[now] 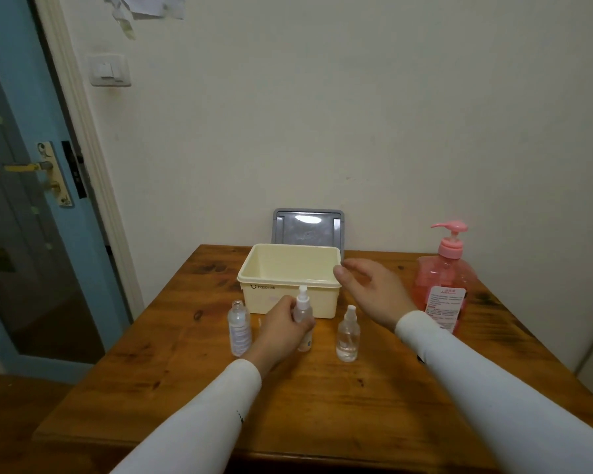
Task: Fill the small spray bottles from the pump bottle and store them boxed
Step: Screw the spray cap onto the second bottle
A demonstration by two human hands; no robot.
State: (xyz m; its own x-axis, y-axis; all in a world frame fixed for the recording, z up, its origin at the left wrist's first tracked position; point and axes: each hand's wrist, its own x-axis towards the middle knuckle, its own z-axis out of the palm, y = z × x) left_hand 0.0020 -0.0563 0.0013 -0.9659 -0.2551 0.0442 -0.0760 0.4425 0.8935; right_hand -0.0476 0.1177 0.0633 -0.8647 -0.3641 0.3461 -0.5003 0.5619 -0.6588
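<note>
White sleeves [199, 415] come in from the bottom edge, both forearms stretched over a wooden table [322, 405], left hand [281, 328] curled round a small spray bottle [303, 311] with its white spray head on, bottle upright, whether its base touches the table or is just lifted cannot be told, it stands right in front of the cream box [290, 280], right hand [370, 290] up in the air over the box's right front corner, fingers loose and spread, thumb and forefinger close together but grasping nothing visible, touching nothing, second spray bottle [348, 331] upright on the table between the two hands, clear, spray head on, apart from both hands, third small bottle [239, 328] upright left of the left hand, no cap on it, open neck, pale label, just beside the box's left front corner, box open, inside looks bare from this angle, grey lid [308, 229] standing behind it leaning on the wall [356, 114], pink pump bottle [444, 278] upright at the right side of the table, pink liquid inside, white label facing the camera, partly behind the right wrist, well apart from the small bottles, blue door [24, 200] with brass handle at far left, light switch [109, 70] on the wall beside the door frame
</note>
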